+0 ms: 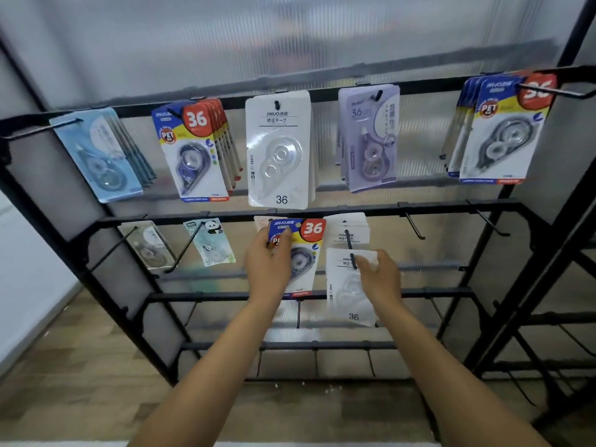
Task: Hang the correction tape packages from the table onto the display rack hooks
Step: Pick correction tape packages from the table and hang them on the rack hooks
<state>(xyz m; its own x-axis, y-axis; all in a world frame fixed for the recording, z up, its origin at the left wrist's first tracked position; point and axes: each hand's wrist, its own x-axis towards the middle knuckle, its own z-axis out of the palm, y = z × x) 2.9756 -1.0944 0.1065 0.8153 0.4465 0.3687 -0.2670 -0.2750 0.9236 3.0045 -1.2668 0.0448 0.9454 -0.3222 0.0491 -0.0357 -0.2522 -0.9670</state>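
Observation:
My left hand (268, 265) grips a blue, yellow and red correction tape package (304, 250) marked 36, held up against the second rail of the black display rack (322, 210). My right hand (380, 276) pinches the top of a white package (346, 291) marked 36, whose hang hole sits at the tip of a black hook (350, 245). More white packages (351, 232) hang further back on that same hook. The table is out of view.
The top rail carries light blue (100, 156), blue-and-red (196, 150), white (279, 150), lilac (371, 140) and further blue-and-red (500, 133) packs. On the second rail hang a grey pack (148, 245) and a panda pack (211, 241); bare hooks (414, 225) stick out at right. Lower rails hold bare hooks.

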